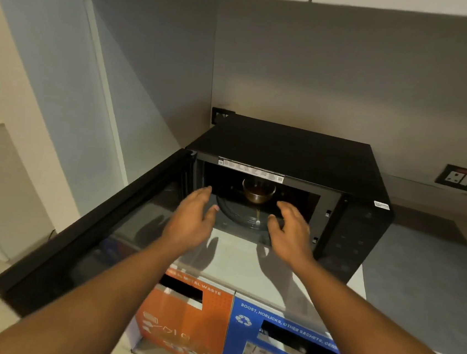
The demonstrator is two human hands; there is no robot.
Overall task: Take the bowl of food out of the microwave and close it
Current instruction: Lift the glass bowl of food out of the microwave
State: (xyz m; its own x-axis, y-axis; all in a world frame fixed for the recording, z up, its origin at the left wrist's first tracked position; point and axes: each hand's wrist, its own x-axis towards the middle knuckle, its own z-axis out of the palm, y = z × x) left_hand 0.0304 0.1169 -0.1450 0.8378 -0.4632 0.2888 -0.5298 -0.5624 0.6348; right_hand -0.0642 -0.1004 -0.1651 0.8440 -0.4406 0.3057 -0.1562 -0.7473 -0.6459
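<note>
A black microwave [295, 151] stands on the counter with its door [90, 236] swung wide open to the left. Inside, a glass bowl [258, 192] of brown food sits on the round turntable [239, 216], toward the back. My left hand [193, 218] and my right hand [290, 229] are at the mouth of the cavity, one on each side, fingers apart and holding nothing. Both hands are short of the bowl and do not touch it.
The white counter [235, 260] runs in front of the microwave. Below its edge stand an orange waste bin [182, 324] and a blue recycling bin [280, 352]. A wall socket [458, 177] is at the right, and a cupboard hangs overhead.
</note>
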